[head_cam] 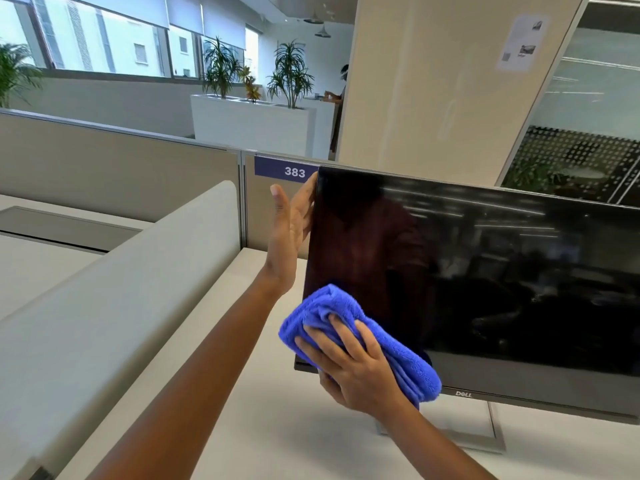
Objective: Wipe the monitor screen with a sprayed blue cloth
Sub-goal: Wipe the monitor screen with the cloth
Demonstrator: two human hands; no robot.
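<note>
The right hand grips a bunched blue cloth and presses it to the lower left corner of the monitor screen. The left hand, fingers straight, lies against the monitor's left edge. The monitor stands toward the tabletop's far edge, before a partition.

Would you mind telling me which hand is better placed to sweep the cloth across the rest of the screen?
Right. The right hand holds the folded blue microfibre cloth against the black monitor screen; the open left hand steadies its left edge.
</note>
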